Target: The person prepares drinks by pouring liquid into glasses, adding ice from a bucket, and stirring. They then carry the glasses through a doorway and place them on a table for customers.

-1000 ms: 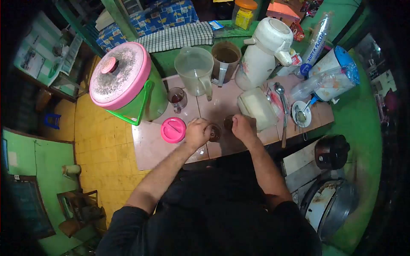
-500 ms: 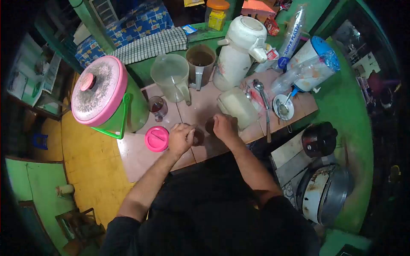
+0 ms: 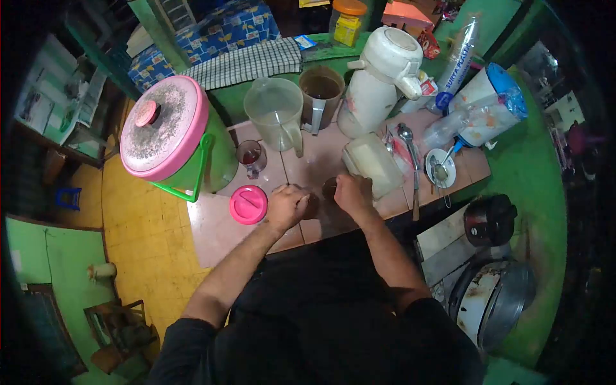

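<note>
My left hand (image 3: 286,206) is closed around a small cup (image 3: 310,206) with dark brown contents, low over the front of the tiled counter (image 3: 212,234). My right hand (image 3: 354,194) has its fingers curled round a second dark cup (image 3: 330,187), mostly hidden behind the fingers. A short gap separates the two cups. Left of my left hand lies a round pink lid (image 3: 248,205). Behind it stands a glass mug (image 3: 251,158) with some reddish-brown drink. Just right of my right hand is a pale lidded plastic box (image 3: 373,164).
At the back stand a clear pitcher (image 3: 274,115), a brown jug (image 3: 320,96) and a white thermos (image 3: 378,83). A large green and pink cooler (image 3: 173,135) fills the left end. To the right are a ladle (image 3: 412,170), a small bowl (image 3: 441,168) and a rice cooker (image 3: 490,220).
The view has shifted, so the counter and its things appear a little farther right. Both hands keep nearly the same places around the two cups.
</note>
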The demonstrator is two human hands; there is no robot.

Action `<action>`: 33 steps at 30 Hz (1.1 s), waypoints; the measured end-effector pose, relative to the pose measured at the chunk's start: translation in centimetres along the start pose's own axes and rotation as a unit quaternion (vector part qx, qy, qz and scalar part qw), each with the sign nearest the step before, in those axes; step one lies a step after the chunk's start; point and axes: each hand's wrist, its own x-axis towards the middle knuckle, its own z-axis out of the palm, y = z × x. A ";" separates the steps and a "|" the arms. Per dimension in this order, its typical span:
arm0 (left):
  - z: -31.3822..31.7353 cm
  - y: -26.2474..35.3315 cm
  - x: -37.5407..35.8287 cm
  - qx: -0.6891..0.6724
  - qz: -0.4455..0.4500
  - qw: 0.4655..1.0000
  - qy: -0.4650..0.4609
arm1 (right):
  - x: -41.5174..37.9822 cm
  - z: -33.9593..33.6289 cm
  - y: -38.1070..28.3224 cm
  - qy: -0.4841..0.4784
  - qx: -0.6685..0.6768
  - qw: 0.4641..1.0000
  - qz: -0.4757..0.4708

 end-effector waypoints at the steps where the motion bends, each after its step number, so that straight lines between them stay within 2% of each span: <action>1: 0.1 -0.1 0.1 -0.021 -0.005 1.000 0.002 | 0.1 0.5 0.3 -0.001 0.002 1.000 -0.003; 3: 0.2 -0.3 0.0 -0.039 -0.011 0.999 0.004 | 0.1 2.0 1.1 0.061 0.127 0.990 0.020; 4: 0.3 -0.3 0.1 -0.029 -0.005 1.000 -0.002 | 0.2 1.5 1.0 0.060 0.129 0.990 0.016; 6: 0.5 -0.4 0.2 -0.017 -0.001 1.000 -0.004 | 0.1 0.3 0.7 0.009 0.013 1.000 0.006; 8: 0.7 -0.5 0.3 -0.060 0.027 0.997 0.030 | 0.1 0.6 0.6 0.030 0.056 0.998 0.013; 10: 1.5 -1.4 -0.2 -0.049 0.025 0.998 0.017 | -0.1 0.6 0.4 0.051 0.101 0.993 0.017; 12: 1.0 -1.8 -0.3 -0.026 0.015 0.999 0.014 | 0.1 0.4 0.2 -0.042 -0.012 0.998 0.037; 13: 0.2 -1.3 0.0 -0.037 0.031 0.999 0.012 | 0.2 0.6 0.2 -0.043 -0.006 0.999 0.020; 15: 0.9 -1.8 -0.4 -0.040 0.036 0.999 -0.006 | -0.1 1.1 0.7 0.000 0.141 0.989 0.052; 16: 0.6 -1.6 -0.4 -0.031 0.032 0.999 0.003 | -0.1 0.9 0.4 0.000 0.145 0.989 0.039; 18: 0.2 -1.1 -0.1 -0.085 -0.016 0.995 -0.051 | -0.3 0.1 -0.3 -0.036 0.009 0.998 0.054; 19: 1.4 -1.8 -0.5 -0.001 -0.035 0.992 -0.121 | -0.4 0.0 -0.1 -0.034 0.009 0.998 0.047; 20: 1.1 -1.7 -0.2 0.002 -0.035 0.993 -0.114 | -0.3 -0.1 0.1 -0.050 0.081 0.993 0.072; 21: 0.7 -1.5 0.1 -0.060 -0.035 0.990 -0.123 | -0.2 -0.1 0.0 -0.065 0.152 0.981 0.098; 22: -0.1 -1.2 0.3 -0.121 -0.033 0.983 -0.131 | -0.2 -0.5 -0.6 -0.062 0.151 0.982 0.090; 24: -3.0 -0.4 -0.5 -0.116 -0.038 0.982 -0.146 | 0.2 -2.1 -2.9 0.069 -0.004 0.997 0.027; 26: -4.7 -0.5 -1.7 -0.180 -0.032 0.976 -0.121 | 1.8 -4.3 -6.6 0.036 0.031 0.998 0.035; 28: -7.4 -1.3 -3.3 -0.210 -0.011 0.971 -0.112 | 4.1 -6.8 -12.7 0.133 0.128 0.977 -0.108; 30: -13.0 -0.5 -4.2 -0.269 -0.081 0.954 -0.102 | 6.8 -8.6 -19.0 0.138 0.192 0.954 -0.187; 32: -16.8 -2.0 -5.5 -0.263 -0.078 0.960 -0.049 | 10.5 -9.8 -25.7 0.158 0.234 0.906 -0.315; 33: -19.3 -2.2 -5.6 -0.241 -0.059 0.969 -0.004 | 12.2 -10.2 -28.8 0.146 0.239 0.902 -0.328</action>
